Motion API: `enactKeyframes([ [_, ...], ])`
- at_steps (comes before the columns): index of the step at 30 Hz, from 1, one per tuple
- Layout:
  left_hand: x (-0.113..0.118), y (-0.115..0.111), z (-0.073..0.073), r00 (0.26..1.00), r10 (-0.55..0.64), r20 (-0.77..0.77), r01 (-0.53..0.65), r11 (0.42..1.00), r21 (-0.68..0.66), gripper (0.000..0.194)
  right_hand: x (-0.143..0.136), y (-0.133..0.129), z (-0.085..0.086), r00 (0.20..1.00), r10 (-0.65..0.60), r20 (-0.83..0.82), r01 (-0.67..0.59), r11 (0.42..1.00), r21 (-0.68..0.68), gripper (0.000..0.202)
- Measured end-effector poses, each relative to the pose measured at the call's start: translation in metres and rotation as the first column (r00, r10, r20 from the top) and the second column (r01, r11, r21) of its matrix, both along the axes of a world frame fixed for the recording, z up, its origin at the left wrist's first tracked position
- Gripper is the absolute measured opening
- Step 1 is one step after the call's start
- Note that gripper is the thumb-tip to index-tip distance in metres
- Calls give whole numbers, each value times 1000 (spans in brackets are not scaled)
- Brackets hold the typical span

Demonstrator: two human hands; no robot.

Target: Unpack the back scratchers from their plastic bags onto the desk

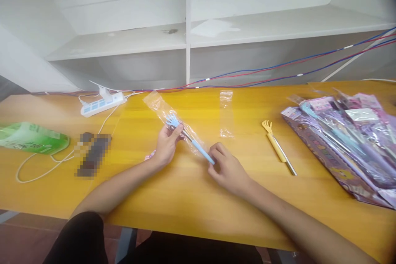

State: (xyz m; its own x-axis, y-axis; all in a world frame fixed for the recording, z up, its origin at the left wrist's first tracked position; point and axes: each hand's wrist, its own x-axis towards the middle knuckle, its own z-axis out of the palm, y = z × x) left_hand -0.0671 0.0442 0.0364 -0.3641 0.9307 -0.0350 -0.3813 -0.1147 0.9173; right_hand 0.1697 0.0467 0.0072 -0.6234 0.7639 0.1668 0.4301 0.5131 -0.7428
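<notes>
the blue scratcher, left of the yellow one, looks light and stiff, best taken by its handle, which the right hand holds, while the left hand pinches near the claw.

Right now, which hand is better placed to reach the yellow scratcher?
Probably your right hand, nearer the yellow scratcher, though at the handle end of the blue scratcher. Your left hand is farther, holding the blue one near its claw.
</notes>
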Motion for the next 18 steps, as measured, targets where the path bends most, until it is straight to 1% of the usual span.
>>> enactKeyframes([
  [2, -1, 0, 2, 999, -40, -20, 40, 999, -10, 40, 0, 3, 2, 999, 32, -39, -39, 980, -197, 22],
  [4, -4, 1, 4, 989, -132, -64, 130, 991, -45, 38, 0, 5, 3, 993, 35, -113, -75, 926, -369, 36],
  [5, -5, 1, 6, 978, -186, -90, 180, 981, -67, 38, 0, 6, 3, 987, 28, -156, -93, 899, -428, 41],
  [7, -10, 3, 9, 955, -267, -129, 255, 962, -101, 36, -1, 7, 3, 973, 24, -228, -138, 854, -501, 48],
  [9, -15, 6, 14, 955, -267, -133, 255, 962, -96, 37, -1, 8, 2, 966, 35, -254, -175, 817, -550, 53],
  [11, -22, 9, 22, 971, -209, -119, 203, 977, -61, 40, 1, 10, 2, 970, 47, -240, -184, 785, -592, 56],
  [12, -26, 11, 27, 978, -171, -116, 168, 985, -35, 41, 2, 11, 3, 972, 49, -230, -182, 778, -602, 56],
  [14, -35, 13, 38, 986, -113, -124, 116, 993, 18, 43, 5, 14, 6, 975, 49, -218, -172, 790, -589, 54],
  [16, -43, 14, 48, 987, -98, -129, 106, 993, 58, 43, 9, 17, 11, 976, 49, -213, -161, 822, -546, 51],
  [18, -47, 15, 54, 989, -88, -117, 99, 991, 91, 40, 13, 19, 16, 978, 43, -204, -143, 851, -505, 49],
])
